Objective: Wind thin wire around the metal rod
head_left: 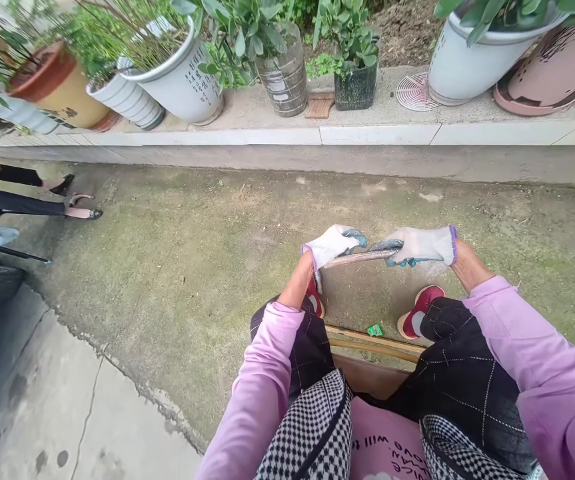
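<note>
A: What begins the view at far left?

B: Another person's dark-trousered legs [27, 200], well apart from the wearer. Along the tiled ledge [367, 135] come a yellow pot with a terracotta rim [70, 87], a white pot with painted script [182, 77] and a clear plastic planter [283, 73], presumably lined up there to keep them off the walkway.

A: And the wearer's left hand [334, 245]?

B: Its gloved fingers curl close over a slim rod [357, 258]; I can't tell whether they grip it or only hover. A grey metal piece [318, 281] shows below that wrist, and I can't tell if it joins the rod.

A: Where is the rod itself?

B: Out in front of the seated wearer, nearly level between the hands, probably so both can reach it easily. Nearer the body, a green packet [374, 330] shows beside the stool's wooden rail [377, 345].

A: The right hand [417, 245]?

B: Also gloved, clasped around the rod's silvery end, likely to steady it.

A: And farthest right?

B: A pink pot [557, 63] in a saucer [532, 107], perhaps there to catch drips.
</note>
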Tool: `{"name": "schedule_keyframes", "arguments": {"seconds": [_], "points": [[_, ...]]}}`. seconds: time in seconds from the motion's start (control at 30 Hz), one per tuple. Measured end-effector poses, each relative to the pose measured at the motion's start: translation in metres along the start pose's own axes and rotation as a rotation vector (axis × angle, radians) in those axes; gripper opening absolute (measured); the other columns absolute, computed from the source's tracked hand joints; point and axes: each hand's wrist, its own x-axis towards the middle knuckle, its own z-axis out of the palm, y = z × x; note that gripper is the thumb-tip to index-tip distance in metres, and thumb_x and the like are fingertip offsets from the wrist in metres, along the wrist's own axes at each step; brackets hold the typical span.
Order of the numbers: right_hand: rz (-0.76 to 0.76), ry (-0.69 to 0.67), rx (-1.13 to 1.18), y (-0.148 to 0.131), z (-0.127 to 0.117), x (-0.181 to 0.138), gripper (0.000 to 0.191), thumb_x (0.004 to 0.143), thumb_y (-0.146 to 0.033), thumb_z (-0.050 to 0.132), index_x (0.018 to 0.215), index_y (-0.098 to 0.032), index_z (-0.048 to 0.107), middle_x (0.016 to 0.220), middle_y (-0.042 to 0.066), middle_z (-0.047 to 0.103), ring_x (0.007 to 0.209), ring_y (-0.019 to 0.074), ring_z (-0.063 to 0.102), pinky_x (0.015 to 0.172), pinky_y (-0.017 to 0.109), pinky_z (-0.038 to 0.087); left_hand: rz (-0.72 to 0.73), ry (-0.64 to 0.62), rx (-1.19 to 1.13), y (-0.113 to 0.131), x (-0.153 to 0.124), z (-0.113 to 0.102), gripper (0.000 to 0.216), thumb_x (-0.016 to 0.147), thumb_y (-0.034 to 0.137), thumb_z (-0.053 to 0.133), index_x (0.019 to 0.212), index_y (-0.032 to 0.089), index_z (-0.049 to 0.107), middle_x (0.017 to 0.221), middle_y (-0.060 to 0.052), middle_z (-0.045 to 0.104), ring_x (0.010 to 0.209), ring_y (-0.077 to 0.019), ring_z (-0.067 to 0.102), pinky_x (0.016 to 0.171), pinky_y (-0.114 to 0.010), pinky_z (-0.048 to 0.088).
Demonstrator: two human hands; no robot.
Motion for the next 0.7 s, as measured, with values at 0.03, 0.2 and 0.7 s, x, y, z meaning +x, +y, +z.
{"name": "schedule_keyframes", "arguments": {"seconds": [0.03, 0.2, 0.7], "points": [[-0.006, 0.008, 0.024, -0.001, -0.002, -0.002, 0.060, 0.066, -0.036, 0.092, 0.121, -0.011, 0.093, 0.074, 0.003, 0.072, 0.066, 0.0176, 0.060, 0.055, 0.028, 0.046, 0.012, -0.044, -0.002, -0.001, 0.001, -0.003, 0.012, 0.093, 0.022, 0.074, 0.088, 0.015, 0.083, 0.063, 0.002, 0.060, 0.067, -0.0135, 0.046, 0.065, -0.028, 0.038], [-0.053, 0.018, 0.172, -0.008, -0.012, -0.011, 0.078, 0.063, -0.046, 0.096, 0.134, -0.014, 0.091, 0.078, 0.002, 0.075, 0.062, 0.0151, 0.060, 0.053, 0.026, 0.048, 0.047, -0.154, -0.082, -0.006, 0.009, -0.011, 0.017, 0.089, 0.030, 0.078, 0.095, 0.015, 0.080, 0.073, 0.000, 0.069, 0.065, -0.0140, 0.060, 0.063, -0.025, 0.044], [0.013, 0.470, -0.416, 0.027, -0.012, 0.046, 0.045, 0.078, -0.019, 0.079, 0.120, -0.020, 0.094, 0.092, 0.015, 0.087, 0.071, 0.0276, 0.070, 0.066, 0.038, 0.053, 0.136, -0.051, 0.447, -0.019, 0.007, 0.032, 0.036, 0.102, 0.020, 0.067, 0.068, 0.026, 0.057, 0.064, -0.002, 0.061, 0.067, -0.0202, 0.053, 0.072, -0.035, 0.043]]}}
